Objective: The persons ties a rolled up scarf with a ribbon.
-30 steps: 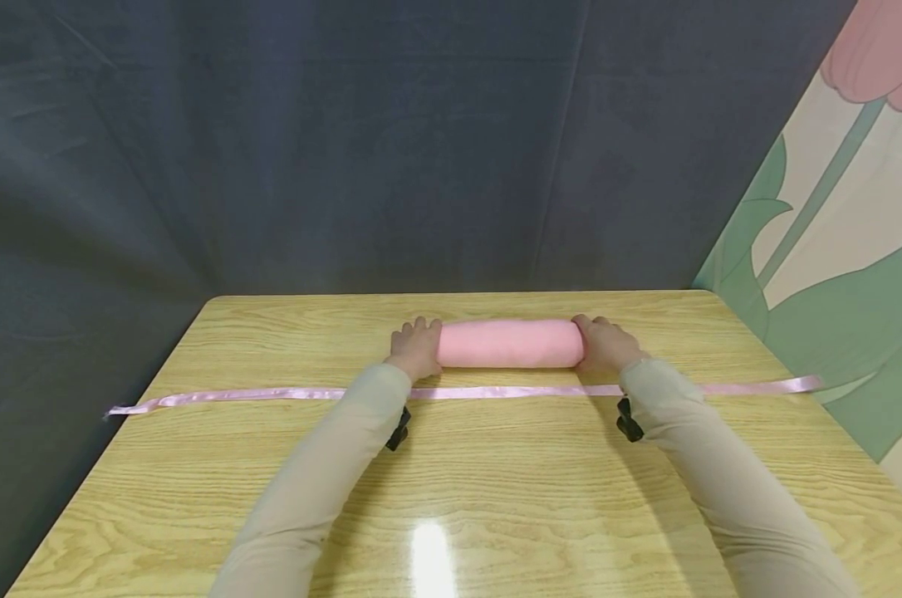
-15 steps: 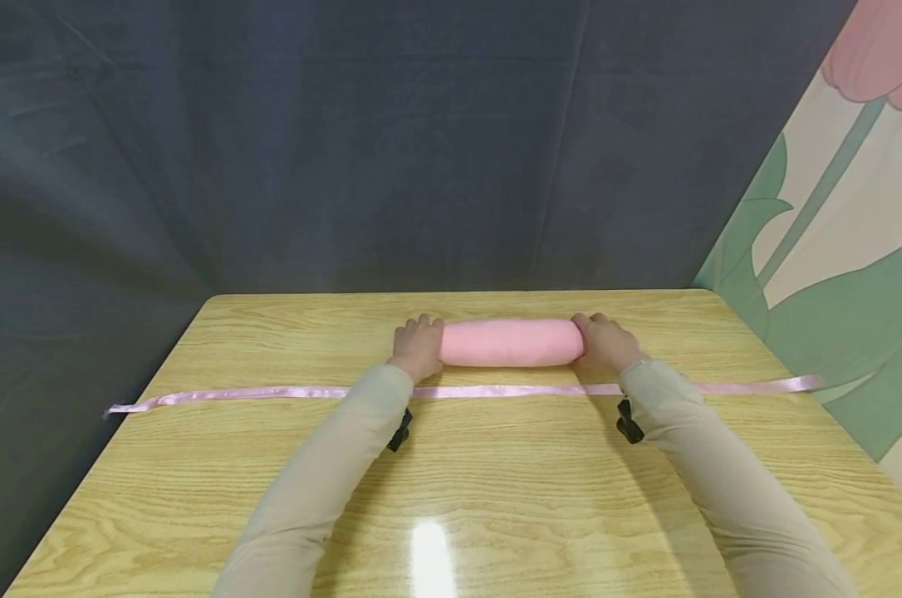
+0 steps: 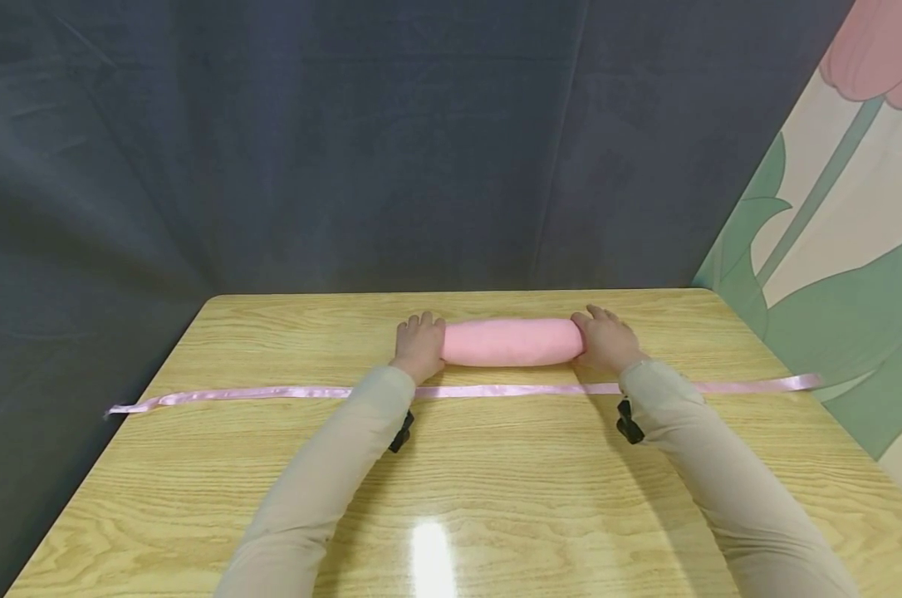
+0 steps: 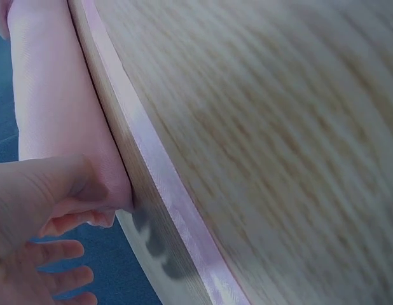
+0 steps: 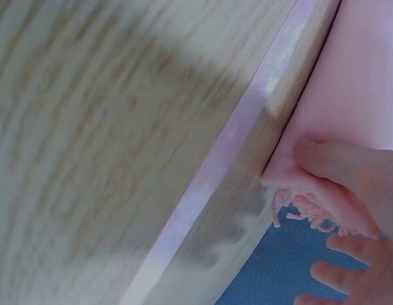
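Note:
A pink scarf [image 3: 512, 343], rolled into a thick cylinder, lies crosswise on the table beyond a flat pink satin ribbon [image 3: 488, 391]. At its left end, my left hand [image 3: 420, 347] grips the roll, with the thumb [image 4: 79, 178] pushing into the cloth and several other fingers spread past the end. My right hand [image 3: 608, 340] grips the opposite end. Its thumb [image 5: 330, 159] dents the scarf, and loose fringe [image 5: 311, 210] hangs out below. The undersides of the roll are hidden.
The wood-grain table [image 3: 496, 498] carries the ribbon from side to side, its left end [image 3: 122, 409] at the table's edge. A dark curtain [image 3: 421, 149] hangs behind. A wall with painted tulips [image 3: 832, 249] borders the right.
My left hand has shifted slightly right along with the roll's left end, so the roll looks a bit shorter and fuller. The fingers of my right hand have lifted a little; the ribbon stays put.

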`<state>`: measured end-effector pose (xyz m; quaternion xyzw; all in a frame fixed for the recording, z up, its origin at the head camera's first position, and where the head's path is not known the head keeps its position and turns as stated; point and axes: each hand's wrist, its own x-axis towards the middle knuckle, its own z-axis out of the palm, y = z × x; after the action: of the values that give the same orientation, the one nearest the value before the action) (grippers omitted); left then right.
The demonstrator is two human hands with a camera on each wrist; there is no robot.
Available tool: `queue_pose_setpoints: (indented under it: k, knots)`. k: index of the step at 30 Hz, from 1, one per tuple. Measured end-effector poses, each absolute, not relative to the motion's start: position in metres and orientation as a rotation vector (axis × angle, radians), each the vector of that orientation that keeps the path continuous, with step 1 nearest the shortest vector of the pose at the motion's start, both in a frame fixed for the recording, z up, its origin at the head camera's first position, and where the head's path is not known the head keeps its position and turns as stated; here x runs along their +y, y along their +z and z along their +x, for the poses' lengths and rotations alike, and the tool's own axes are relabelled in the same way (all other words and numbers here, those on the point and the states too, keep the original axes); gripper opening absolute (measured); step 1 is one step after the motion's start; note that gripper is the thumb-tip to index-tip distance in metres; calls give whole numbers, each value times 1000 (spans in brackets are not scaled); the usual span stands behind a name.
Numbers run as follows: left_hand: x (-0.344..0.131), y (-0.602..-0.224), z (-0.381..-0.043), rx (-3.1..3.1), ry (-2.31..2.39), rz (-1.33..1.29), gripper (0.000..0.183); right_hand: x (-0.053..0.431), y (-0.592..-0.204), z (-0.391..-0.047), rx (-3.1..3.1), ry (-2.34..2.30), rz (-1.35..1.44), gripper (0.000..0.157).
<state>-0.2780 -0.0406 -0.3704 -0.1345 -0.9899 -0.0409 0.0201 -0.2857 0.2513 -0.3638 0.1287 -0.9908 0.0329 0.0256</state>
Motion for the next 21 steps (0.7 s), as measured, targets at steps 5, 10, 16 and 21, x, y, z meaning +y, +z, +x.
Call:
queue_pose_setpoints:
  k: [5,10,16,21]
  knots:
    - [-41,-372,-279,-3047,-115,-423,55,251,-363,-284,-3042,82,404,59]
    - [-41,-372,-280,-3023,-108,-428,55,251,-362,-283,-3014,88,406,56]
    - [-42,-372,-280,-3015,-114,-428,58,252,-361,-282,-2990,85,418,54]
    - [-43,-370,-279,-3017,-124,-428,57,253,-360,-282,-2989,94,423,53]
